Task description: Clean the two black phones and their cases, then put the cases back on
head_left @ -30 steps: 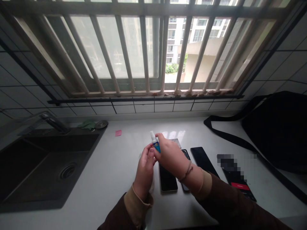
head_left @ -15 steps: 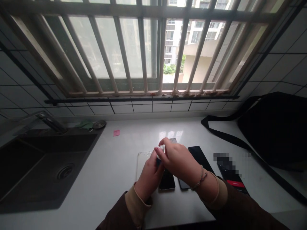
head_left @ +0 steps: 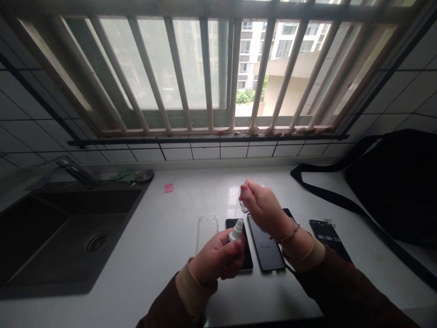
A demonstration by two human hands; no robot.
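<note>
My left fingers [head_left: 233,250] grip the bottle [head_left: 235,235], likely light and slick, best held below its nozzle [head_left: 240,223]; my right fingers [head_left: 250,195] curl closed beyond, contents unclear.

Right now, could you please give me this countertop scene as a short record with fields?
left hand: closed around a white-topped bottle, tip upward
right hand: raised, fingers curled; whether it holds anything is unclear
behind left hand: dark phone, partly covered
left of that phone: clear case
right of that phone: dark-screened device
timer phone: reads 00:00:23
pink note: on the counter, right of the sink
black bag: far right
</note>
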